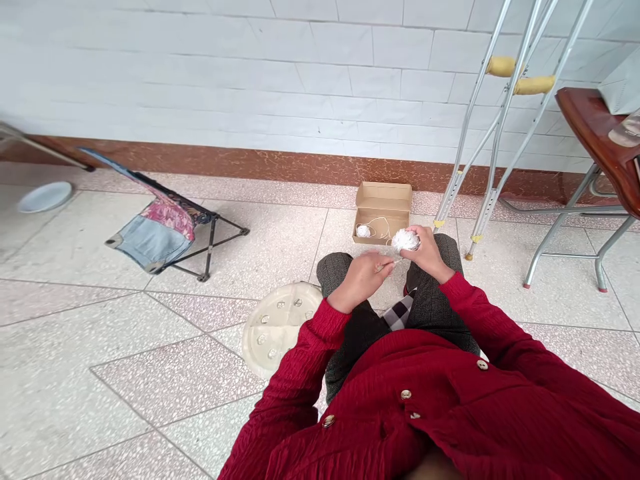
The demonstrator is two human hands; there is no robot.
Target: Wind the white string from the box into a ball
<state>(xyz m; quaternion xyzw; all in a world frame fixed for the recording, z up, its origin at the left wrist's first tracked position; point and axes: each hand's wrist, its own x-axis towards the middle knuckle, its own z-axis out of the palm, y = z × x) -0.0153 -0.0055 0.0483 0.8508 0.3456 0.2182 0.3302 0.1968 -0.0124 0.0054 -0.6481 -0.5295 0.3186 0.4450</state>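
Clearly the right hand (428, 255) cups a ball of string (404, 240), steadying it, while the left hand (363, 277) pinches its loose strand (393, 264). A box (383, 197) lies near on the floor (100, 333).

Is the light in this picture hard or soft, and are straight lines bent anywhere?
Head view: soft, even light, only faint shadows on the floor; the tile lines on the wall bow toward the edges, a wide-lens effect; the white ball in the right hand is very bright and loses detail.
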